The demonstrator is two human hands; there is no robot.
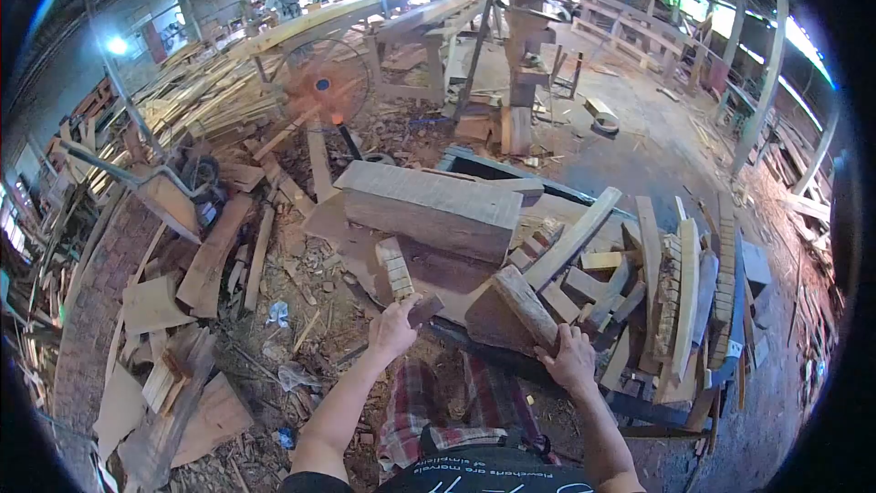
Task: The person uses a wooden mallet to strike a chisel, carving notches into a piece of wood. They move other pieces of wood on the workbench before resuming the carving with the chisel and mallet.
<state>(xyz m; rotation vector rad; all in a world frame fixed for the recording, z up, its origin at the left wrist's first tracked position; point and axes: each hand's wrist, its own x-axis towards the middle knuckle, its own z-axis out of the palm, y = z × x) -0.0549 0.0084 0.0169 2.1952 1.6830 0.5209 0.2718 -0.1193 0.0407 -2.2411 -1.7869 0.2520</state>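
While both forearms reach forward from the bottom of the view, the hands are well apart over the near edge of the desk (359,254), and each is at a piece of wood. Left hand (393,330) first: it comes up from the lower left, back of the hand showing, fingers curled and mostly closed at the near end of a notched strip (395,272) and beside a short dark block (426,309). Exactly which of the two it grips, I cannot tell. The strip runs forward from the fingers, tilting a little left, while the block juts out to the right. Over to the right hand (569,361), and that one is partly open, fingers bent over the near end of a rough billet (526,304); how firmly it holds on is hidden. The billet slants away forward and to the left, lying between the hand and the big squared timber (431,205). That timber sits beyond both hands, crosswise on the desk. Out past the right hand, there's a crowded stack of curved pieces (680,301), and on the floor to the left, more offcuts (155,304). Farther off, beyond the timber, stands a round fan (322,85).
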